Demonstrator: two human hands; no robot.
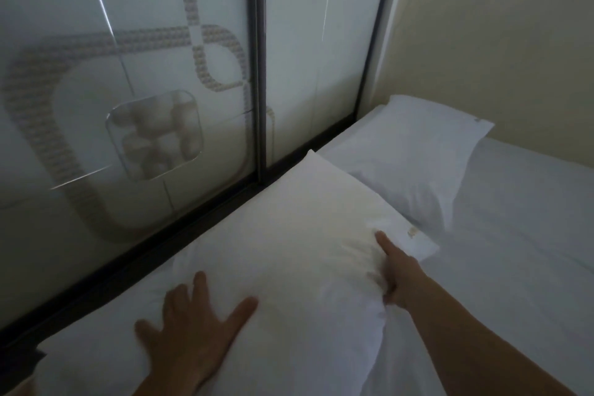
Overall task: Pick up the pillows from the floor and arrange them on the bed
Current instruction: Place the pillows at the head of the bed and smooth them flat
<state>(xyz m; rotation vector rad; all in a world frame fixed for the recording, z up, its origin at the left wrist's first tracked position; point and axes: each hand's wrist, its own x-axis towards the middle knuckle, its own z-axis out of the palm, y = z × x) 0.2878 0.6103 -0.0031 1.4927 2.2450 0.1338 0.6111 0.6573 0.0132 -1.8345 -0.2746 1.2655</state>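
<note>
A large white pillow (pixel 283 254) lies on the bed (pixel 520 251) along the glass wall. My left hand (pixel 189 331) rests flat on its near end, fingers spread. My right hand (pixel 398 273) presses into the pillow's right side; the thumb points up on top while the fingers sink into the fabric below. A second white pillow (pixel 408 151) lies at the far corner of the bed, its near edge tucked just behind the first pillow's far corner.
A frosted glass partition (pixel 128 74) with a dark frame (pixel 260 58) runs along the bed's left side. A beige wall (pixel 498 26) stands behind the far pillow. White sheet covers the bed to the right.
</note>
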